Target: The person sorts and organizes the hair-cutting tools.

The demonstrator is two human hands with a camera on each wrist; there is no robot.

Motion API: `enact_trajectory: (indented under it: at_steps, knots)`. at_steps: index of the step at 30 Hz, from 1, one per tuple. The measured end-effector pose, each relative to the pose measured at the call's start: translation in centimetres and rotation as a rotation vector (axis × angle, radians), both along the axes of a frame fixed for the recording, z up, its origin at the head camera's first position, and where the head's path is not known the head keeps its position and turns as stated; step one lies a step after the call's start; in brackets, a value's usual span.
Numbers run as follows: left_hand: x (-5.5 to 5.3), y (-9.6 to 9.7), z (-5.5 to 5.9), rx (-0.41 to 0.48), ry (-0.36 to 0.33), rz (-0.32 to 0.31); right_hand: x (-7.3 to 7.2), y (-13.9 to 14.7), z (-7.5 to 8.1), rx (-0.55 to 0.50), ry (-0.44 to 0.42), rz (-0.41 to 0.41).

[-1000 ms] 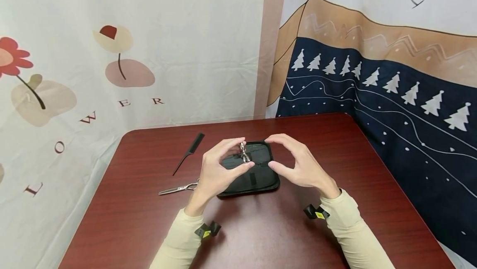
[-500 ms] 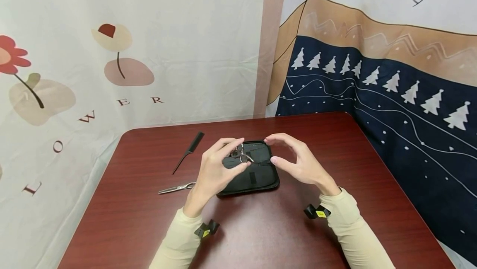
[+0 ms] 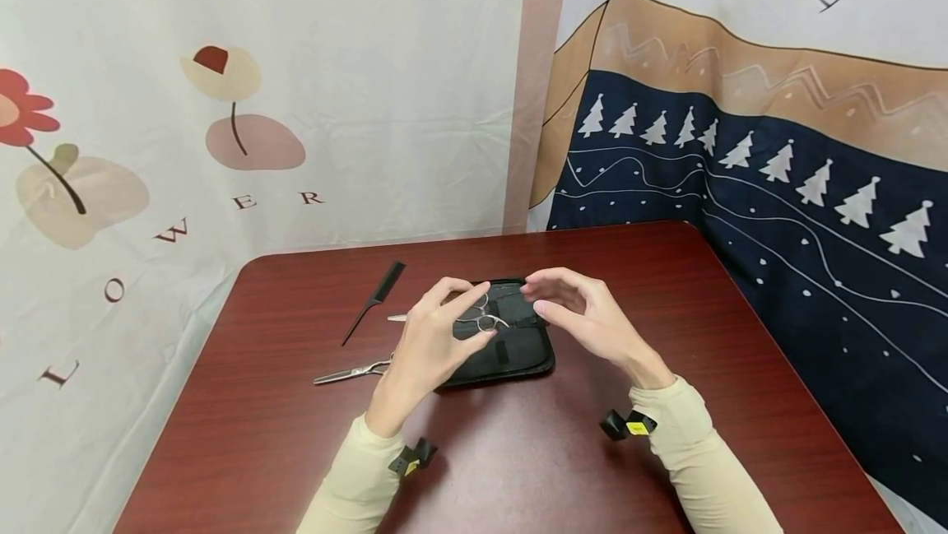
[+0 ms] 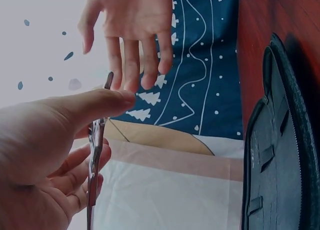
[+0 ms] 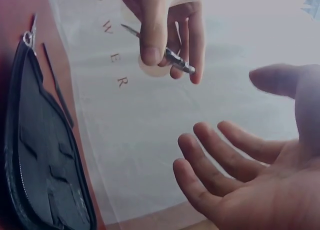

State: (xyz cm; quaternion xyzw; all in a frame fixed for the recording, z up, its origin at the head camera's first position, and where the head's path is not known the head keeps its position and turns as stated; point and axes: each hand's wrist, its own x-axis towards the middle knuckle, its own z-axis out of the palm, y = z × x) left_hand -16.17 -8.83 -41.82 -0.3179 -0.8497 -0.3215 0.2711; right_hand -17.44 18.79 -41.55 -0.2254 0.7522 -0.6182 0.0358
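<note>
My left hand pinches a pair of silver haircutting scissors between thumb and fingers, raised above the black zip case. In the head view its finger rings show at the fingertips, and a blade tip sticks out left behind the hand. The right wrist view shows the thumb over the scissors with the pointed blade beyond. My right hand hovers at the case's right side, fingers apart and loosely bent, holding nothing. The case lies unfolded, with elastic straps inside it.
A second pair of silver scissors lies on the table left of the case, its handles partly hidden by my left hand. Behind it lies a black tail comb. The dark red table ends at printed curtains.
In my left hand the scissors have turned, so the rings face right and a blade tip now shows at left. My right hand's fingers have drawn slightly closer together.
</note>
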Motion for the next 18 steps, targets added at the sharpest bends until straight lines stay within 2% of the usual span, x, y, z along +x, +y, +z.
enact_trajectory:
  at_steps: [6,18]
  knots:
    - [0.2,0.5,-0.1,-0.022,0.001,-0.023,0.1,-0.6,-0.2,0.045,-0.036,-0.039]
    - [0.6,1.2,-0.2,0.003,-0.048,-0.066,0.5,-2.0,-0.8,0.097,-0.107,0.017]
